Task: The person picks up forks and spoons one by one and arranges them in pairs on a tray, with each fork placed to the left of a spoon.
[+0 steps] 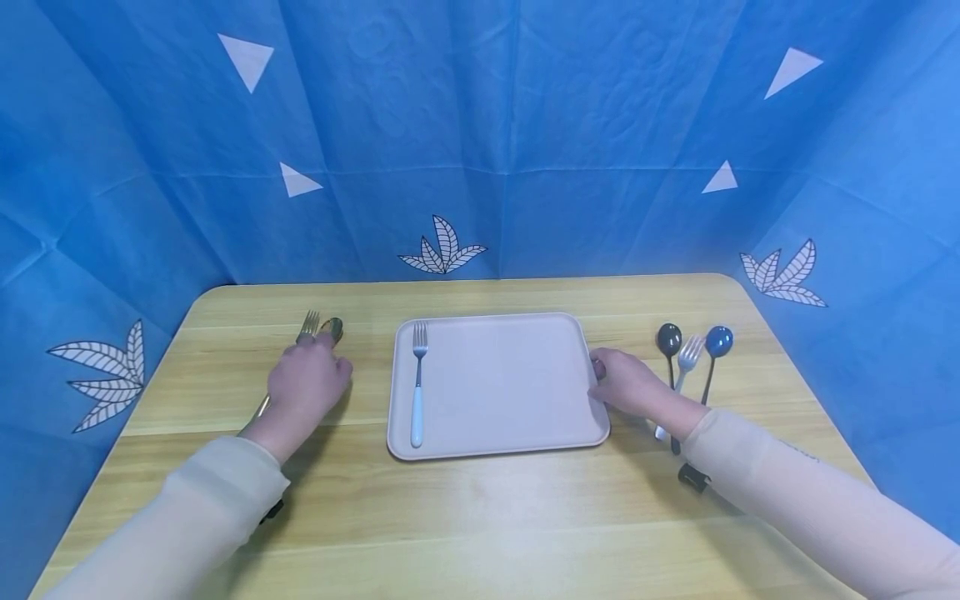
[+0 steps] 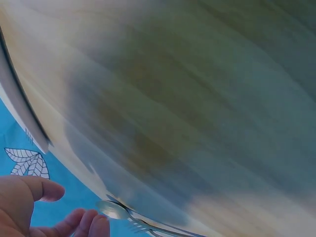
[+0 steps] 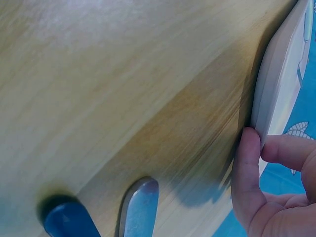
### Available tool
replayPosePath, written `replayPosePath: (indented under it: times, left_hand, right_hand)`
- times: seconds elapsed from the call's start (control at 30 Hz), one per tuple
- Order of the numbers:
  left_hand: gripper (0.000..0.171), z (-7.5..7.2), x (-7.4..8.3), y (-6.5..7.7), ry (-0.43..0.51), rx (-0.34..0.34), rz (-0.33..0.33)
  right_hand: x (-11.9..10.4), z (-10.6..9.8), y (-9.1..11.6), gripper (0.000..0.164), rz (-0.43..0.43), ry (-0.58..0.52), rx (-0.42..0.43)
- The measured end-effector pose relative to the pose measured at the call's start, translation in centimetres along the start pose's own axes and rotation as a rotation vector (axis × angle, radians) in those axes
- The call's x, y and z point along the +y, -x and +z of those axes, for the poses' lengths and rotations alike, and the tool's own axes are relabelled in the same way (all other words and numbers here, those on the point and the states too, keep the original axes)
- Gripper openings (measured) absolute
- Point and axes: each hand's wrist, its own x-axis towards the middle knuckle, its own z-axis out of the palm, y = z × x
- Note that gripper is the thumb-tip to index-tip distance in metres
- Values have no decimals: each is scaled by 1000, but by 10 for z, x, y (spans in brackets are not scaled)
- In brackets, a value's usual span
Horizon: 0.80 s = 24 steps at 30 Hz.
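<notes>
A pale pinkish rectangular tray (image 1: 502,392) lies on the table, with a light-blue-handled fork (image 1: 418,392) along its left side. My right hand (image 1: 630,383) pinches the tray's right rim; in the right wrist view a finger (image 3: 249,148) and the thumb meet on either side of the edge. To the left, my left hand (image 1: 307,379) hovers above a gold fork (image 1: 311,321) and a spoon (image 1: 334,328), covering most of their handles. In the left wrist view, its thumb and fingers (image 2: 86,224) stand apart, fingertips close to the spoon bowl.
Right of the tray lie a black spoon (image 1: 669,339), a silver fork (image 1: 690,353) with a pale handle and a blue spoon (image 1: 718,340), partly under my right forearm. A blue curtain (image 1: 480,125) rises behind the wooden table (image 1: 495,533).
</notes>
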Motion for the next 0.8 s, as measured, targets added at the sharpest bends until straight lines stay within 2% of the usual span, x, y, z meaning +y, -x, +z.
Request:
replayPosePath:
  times: [0.2,0.33,0.57,0.8]
  left_hand:
    - [28,-2,-7,0,14,-8,11]
    - [32,-1,-12,0,-2,-14,8]
    - [46,0,-18,-3,-26,-49,-24]
    - [46,1,-24,-3,-10,-67,-46]
  right_hand:
    - [0,-1,1,58,2,6,1]
    - [-1,0,1,59,6,-3,-5]
    - [-3,-1,2,59,16,-10,-13]
    - [-4,-2,2,59,27,-27,-17]
